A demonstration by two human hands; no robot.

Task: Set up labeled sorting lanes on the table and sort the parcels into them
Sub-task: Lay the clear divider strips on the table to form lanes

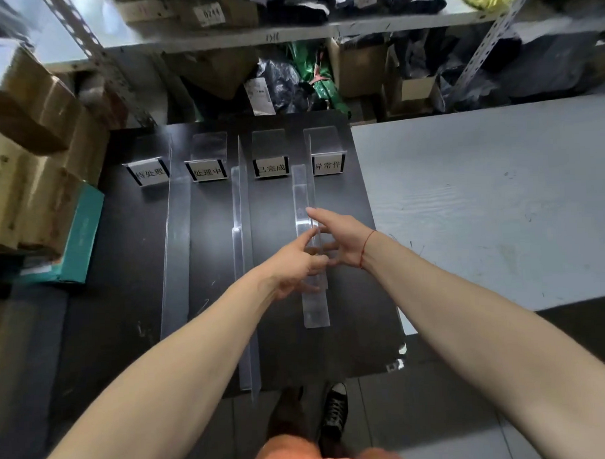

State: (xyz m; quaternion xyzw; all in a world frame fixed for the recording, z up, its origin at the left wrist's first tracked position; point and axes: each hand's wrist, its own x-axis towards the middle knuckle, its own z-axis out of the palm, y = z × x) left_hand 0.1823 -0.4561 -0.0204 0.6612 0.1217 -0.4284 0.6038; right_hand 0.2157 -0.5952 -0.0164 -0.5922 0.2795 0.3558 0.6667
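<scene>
On the black table (132, 304) three clear acrylic dividers mark lanes: a left divider (173, 254), a middle divider (242, 265) and a right divider (312, 297). Several clear sign holders with white labels stand at the far end: first label (148, 173), second label (207, 171), third label (271, 168), fourth label (328, 165). Both hands meet on the right divider. My left hand (295, 264) touches its left side with fingers extended. My right hand (339, 240) rests on its right side, fingers spread and loosely bent.
Stacked cardboard boxes (28, 163) and a teal box (78, 244) crowd the table's left edge. A grey table (492, 202) adjoins on the right. Metal shelving (287, 34) behind holds dark bagged parcels and cartons. My shoes (331, 413) are below the table's near edge.
</scene>
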